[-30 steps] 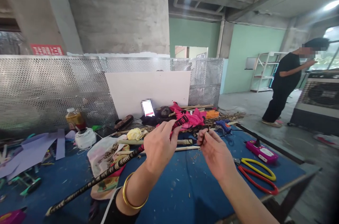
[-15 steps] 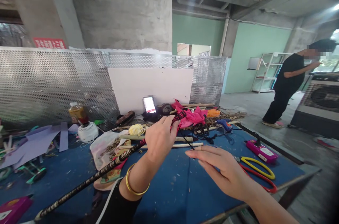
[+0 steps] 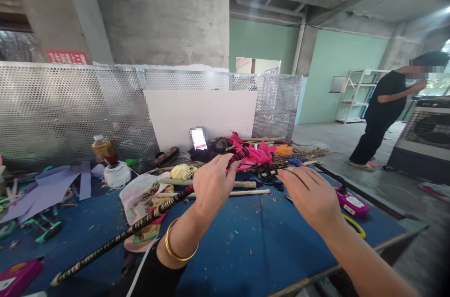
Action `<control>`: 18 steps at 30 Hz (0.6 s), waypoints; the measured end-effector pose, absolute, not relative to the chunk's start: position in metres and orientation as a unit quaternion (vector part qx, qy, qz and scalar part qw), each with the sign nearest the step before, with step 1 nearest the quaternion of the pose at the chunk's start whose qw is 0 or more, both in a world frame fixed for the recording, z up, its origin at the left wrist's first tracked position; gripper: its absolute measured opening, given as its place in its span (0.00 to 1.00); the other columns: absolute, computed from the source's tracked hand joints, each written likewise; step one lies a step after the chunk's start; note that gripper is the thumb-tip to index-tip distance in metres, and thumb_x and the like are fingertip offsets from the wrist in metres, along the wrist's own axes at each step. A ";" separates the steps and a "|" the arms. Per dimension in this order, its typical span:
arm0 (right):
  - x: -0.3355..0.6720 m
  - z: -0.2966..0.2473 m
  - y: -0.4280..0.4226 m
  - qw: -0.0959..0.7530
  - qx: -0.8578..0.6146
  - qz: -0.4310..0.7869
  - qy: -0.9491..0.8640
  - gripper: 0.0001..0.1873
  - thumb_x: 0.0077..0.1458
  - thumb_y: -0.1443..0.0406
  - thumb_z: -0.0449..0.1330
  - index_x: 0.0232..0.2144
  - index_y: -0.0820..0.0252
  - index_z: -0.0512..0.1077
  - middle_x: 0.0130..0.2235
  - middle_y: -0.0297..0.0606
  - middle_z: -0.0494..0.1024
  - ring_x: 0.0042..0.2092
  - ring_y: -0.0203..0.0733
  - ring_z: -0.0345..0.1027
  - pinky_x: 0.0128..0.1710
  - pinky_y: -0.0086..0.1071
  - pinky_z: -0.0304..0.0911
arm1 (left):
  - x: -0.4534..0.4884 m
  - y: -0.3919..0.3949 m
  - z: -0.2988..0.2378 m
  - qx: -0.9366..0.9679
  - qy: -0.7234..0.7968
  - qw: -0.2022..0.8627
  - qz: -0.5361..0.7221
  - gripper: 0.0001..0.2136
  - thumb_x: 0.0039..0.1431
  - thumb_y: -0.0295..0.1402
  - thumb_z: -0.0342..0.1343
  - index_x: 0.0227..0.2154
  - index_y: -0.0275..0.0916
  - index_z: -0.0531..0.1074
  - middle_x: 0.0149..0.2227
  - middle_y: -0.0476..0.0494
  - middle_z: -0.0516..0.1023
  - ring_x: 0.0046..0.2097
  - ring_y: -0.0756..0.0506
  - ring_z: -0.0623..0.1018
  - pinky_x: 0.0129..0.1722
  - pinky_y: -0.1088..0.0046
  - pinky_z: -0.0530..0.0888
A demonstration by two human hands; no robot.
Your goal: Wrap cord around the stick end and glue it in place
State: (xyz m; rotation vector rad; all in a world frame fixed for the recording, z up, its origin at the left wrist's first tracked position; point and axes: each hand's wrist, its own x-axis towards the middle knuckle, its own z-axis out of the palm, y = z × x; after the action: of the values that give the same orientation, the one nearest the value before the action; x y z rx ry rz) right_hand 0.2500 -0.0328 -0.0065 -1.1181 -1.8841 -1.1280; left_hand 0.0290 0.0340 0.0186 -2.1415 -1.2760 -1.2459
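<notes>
My left hand (image 3: 213,187) is closed around a long stick (image 3: 151,216) wrapped in black cord with pale bands showing between the turns. The stick slants from the lower left up past my fist, where its upper part carries pink and black winding (image 3: 239,156). My right hand (image 3: 311,196) is held to the right of the stick's upper end, thumb and fingertips pinched together. A thin black cord seems to run to those fingertips, hard to make out against the dark clutter behind. A gold bracelet (image 3: 168,241) circles my left wrist.
Pink cloth (image 3: 260,154), bamboo sticks (image 3: 242,184), a lit phone (image 3: 198,139) and yellow yarn (image 3: 180,171) lie at the back of the blue table (image 3: 225,250). White twine (image 3: 117,174) and purple sheets (image 3: 49,187) are left. Yellow-handled scissors (image 3: 355,226) lie right. A person (image 3: 385,109) stands beyond.
My right hand has moved up and to the right, away from the stick, and now covers part of the scissors and glue gun. My left hand and the stick stay almost in place.
</notes>
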 end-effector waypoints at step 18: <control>0.219 -0.006 -0.037 0.549 -0.330 0.139 -0.755 0.15 0.63 0.58 0.51 0.26 0.57 0.66 0.24 0.33 0.68 0.28 0.37 0.63 0.30 0.32 0.61 | 0.034 0.038 0.015 -0.777 -0.468 0.102 -0.409 0.10 0.61 0.39 0.54 0.40 0.44 0.77 0.39 0.49 0.82 0.39 0.45 0.80 0.32 0.72 0.68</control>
State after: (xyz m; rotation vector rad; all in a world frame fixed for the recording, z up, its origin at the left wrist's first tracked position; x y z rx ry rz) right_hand 0.2187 -0.0370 -0.0059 -0.7822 -1.7889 0.3286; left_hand 0.0337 0.0382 0.0146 -2.2927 -1.3824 -1.2066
